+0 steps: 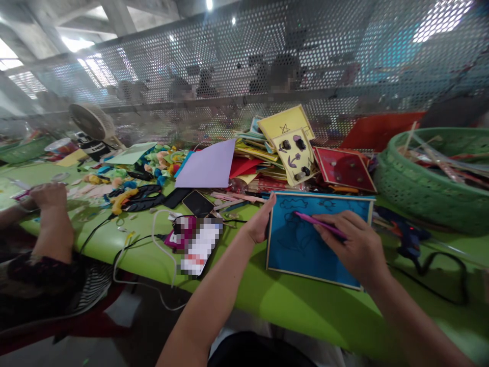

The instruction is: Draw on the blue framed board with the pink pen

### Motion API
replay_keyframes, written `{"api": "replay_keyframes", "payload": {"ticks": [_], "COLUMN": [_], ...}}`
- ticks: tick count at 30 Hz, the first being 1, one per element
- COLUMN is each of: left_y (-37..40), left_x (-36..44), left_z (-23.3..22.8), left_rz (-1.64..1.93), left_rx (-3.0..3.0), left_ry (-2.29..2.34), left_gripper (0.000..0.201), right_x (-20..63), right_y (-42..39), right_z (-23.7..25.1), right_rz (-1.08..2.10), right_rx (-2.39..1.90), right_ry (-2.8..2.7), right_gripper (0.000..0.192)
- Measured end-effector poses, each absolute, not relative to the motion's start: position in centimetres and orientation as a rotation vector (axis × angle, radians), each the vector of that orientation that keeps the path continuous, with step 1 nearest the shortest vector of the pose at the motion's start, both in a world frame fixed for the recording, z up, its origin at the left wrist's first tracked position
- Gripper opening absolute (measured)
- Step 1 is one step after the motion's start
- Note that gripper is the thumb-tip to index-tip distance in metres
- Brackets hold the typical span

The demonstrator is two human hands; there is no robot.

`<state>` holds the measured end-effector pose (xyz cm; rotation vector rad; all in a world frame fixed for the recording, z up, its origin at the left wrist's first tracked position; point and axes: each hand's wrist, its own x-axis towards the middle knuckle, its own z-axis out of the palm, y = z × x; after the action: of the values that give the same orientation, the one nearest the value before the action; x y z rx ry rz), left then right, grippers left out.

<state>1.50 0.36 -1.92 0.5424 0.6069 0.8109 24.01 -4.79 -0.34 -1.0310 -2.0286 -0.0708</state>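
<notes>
Right hand (357, 243) grips pink pen (319, 225) on blue board (305, 250); left hand (262, 221) seemingly steadies edge.

right hand (357, 247): grips pink pen (319, 224) on blue board (305, 250) | left hand (262, 221): steadies board edge

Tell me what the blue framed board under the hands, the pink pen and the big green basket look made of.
Blue framed board: looks like matte paper or card with dark line drawings, edged by a pale wood-like strip. Pink pen, held in the right hand: smooth, probably plastic. Big green basket: woven-pattern wall with an even colour, likely moulded plastic. The left hand steadies the board's edge.
</notes>
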Motion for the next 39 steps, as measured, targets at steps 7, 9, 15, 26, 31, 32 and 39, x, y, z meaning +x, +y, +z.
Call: {"api": "replay_keyframes", "payload": {"ticks": [7,9,15,26,31,32,39], "left_y": [0.4,0.5,0.6,0.3,0.2,0.2,0.5], "left_x": [1.4,1.3,0.9,1.1,1.3,1.3,1.2], "left_z": [-1.7,-1.9,-2.7,-1.6,-1.1,-1.2,-2.1], "left_rz": [0.771,0.785,0.839,0.776,0.781,0.778,0.777], "left_rx": [0.505,0.526,0.586,0.562,0.528,0.525,0.567], "left_ry": [0.628,0.607,0.515,0.584,0.613,0.609,0.533], "left_gripper": [0.071,0.069,0.066,0.073,0.073,0.073,0.071], "right_x": [24.0,24.1,24.2,24.1,24.0,24.0,24.1], "right_y": [-4.9,-4.9,-5.0,-4.8,-4.8,-4.8,-4.8], "right_z": [0.1,0.1,0.1,-0.1,-0.2,-0.2,-0.2], "right_rz": [-0.103,-0.095,-0.076,-0.021,0.007,0.006,-0.003], "right_rx": [-1.043,-1.049,-1.042,-1.052,-1.038,-1.033,-1.054], "right_ry": [-2.007,-2.003,-1.997,-1.997,-2.028,-2.031,-2.027], "right_gripper": [0.013,0.013,0.011,0.015,0.016,0.016,0.017]}}
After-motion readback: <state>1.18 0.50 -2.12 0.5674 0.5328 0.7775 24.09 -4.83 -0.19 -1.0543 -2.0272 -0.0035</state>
